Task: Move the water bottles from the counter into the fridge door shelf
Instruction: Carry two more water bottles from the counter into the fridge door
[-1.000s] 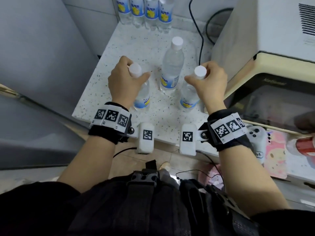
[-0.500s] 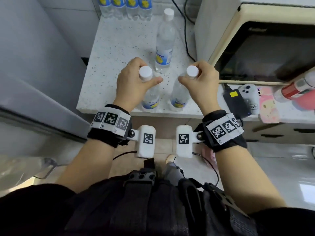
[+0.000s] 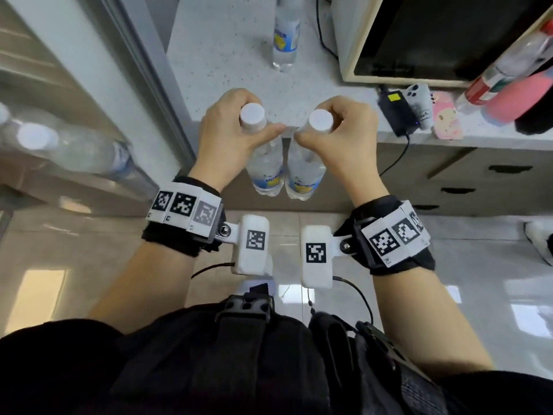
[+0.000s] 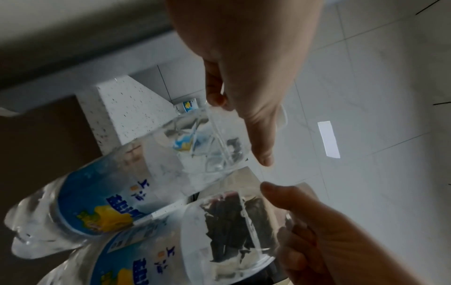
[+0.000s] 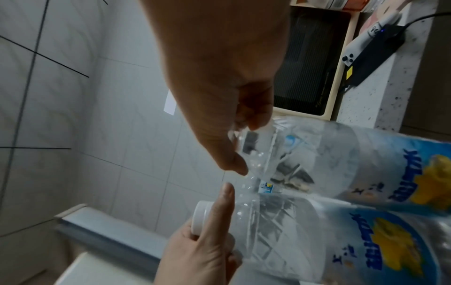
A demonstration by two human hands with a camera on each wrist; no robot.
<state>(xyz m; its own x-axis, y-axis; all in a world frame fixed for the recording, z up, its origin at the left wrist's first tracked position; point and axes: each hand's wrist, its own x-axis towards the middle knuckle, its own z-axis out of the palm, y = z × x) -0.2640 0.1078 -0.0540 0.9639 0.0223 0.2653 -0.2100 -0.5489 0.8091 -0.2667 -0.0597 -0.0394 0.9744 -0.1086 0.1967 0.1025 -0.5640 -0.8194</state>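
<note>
Two clear water bottles with white caps and blue-yellow labels hang side by side in front of the counter's [image 3: 227, 55] front edge, above the floor. My left hand [image 3: 254, 121] grips the left bottle [image 3: 264, 172] by its neck, just under the cap. My right hand [image 3: 318, 127] grips the right bottle [image 3: 305, 178] the same way. In the left wrist view my left hand [image 4: 244, 119] holds the upper bottle [image 4: 146, 164]. The right wrist view has my right hand [image 5: 239, 146] on the upper bottle [image 5: 341, 164]. A third bottle [image 3: 285, 34] stands upright on the counter.
The fridge door shelf [image 3: 89, 181] is at the left, with blurred clear bottles [image 3: 68, 148] in it. A cream microwave [image 3: 449, 34], a black charger [image 3: 395, 112] with cable, and red and pink bottles [image 3: 508, 94] sit on the counter at right. Drawers are below.
Both hands have lifted their bottles off the counter and drawn them back past its front edge, closer together. The view has tilted down, and the fridge door shelf has come into sight at left.
</note>
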